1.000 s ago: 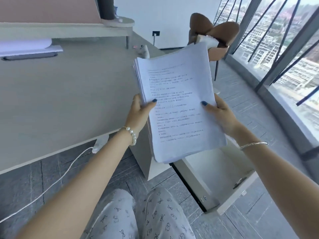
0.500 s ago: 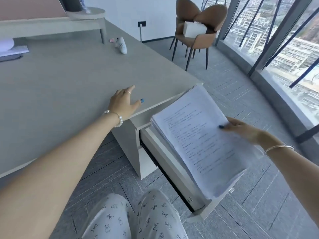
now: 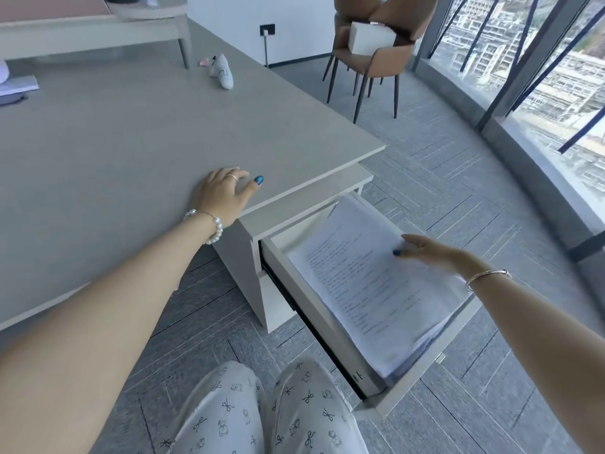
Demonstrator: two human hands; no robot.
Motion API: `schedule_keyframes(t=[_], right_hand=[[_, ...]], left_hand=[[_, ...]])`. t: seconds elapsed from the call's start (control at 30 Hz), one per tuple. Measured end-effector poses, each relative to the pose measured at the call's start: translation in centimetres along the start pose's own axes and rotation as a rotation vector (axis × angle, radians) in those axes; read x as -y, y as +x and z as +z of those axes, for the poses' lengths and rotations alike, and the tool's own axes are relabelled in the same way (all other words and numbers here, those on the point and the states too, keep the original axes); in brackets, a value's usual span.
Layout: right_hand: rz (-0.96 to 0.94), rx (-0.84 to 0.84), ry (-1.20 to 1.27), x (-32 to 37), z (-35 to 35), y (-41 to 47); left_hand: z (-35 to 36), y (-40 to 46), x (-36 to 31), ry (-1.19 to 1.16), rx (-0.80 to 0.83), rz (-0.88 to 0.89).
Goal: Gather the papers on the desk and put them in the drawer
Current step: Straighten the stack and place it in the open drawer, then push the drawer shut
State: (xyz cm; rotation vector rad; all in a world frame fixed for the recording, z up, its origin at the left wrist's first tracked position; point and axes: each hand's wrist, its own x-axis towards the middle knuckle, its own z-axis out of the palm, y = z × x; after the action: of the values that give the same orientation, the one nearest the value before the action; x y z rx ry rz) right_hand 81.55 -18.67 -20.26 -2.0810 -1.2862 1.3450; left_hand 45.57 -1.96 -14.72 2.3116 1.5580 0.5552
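Note:
A thick stack of printed white papers (image 3: pixel 370 283) lies tilted in the open white drawer (image 3: pixel 294 283) under the desk's right corner. My right hand (image 3: pixel 425 250) holds the stack at its right edge, thumb on top. My left hand (image 3: pixel 226 191) rests flat on the grey desk (image 3: pixel 131 142) near its front right corner, fingers spread, holding nothing. More paper lies at the desk's far left edge (image 3: pixel 16 85).
A small white object (image 3: pixel 222 72) and a pink scrap (image 3: pixel 203 62) lie at the back of the desk, below a raised shelf (image 3: pixel 98 31). Brown chairs (image 3: pixel 376 54) with a white box stand behind. Glass windows run along the right. My knees are below the drawer.
My left hand let go of the stack and came down on the desk. My right hand carried the papers down from in front of me into the open drawer.

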Motion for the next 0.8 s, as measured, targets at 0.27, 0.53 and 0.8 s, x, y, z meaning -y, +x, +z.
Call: schedule_keyframes(t=[0.27,0.53,0.8], right_hand=[[0.094,-0.064,-0.43,-2.3,4.2,1.4],[-0.068,-0.53,-0.549,-4.3,5.1,-7.1],[0.074,-0.563,-0.114,-7.5,8.7,-13.7]], left_hand=[[0.0,0.0,0.1,0.004,0.014,0.004],[0.0,-0.1,0.1,0.023,0.032,0.019],[-0.2,-0.4,-0.2,0.049,0.055,0.024]])
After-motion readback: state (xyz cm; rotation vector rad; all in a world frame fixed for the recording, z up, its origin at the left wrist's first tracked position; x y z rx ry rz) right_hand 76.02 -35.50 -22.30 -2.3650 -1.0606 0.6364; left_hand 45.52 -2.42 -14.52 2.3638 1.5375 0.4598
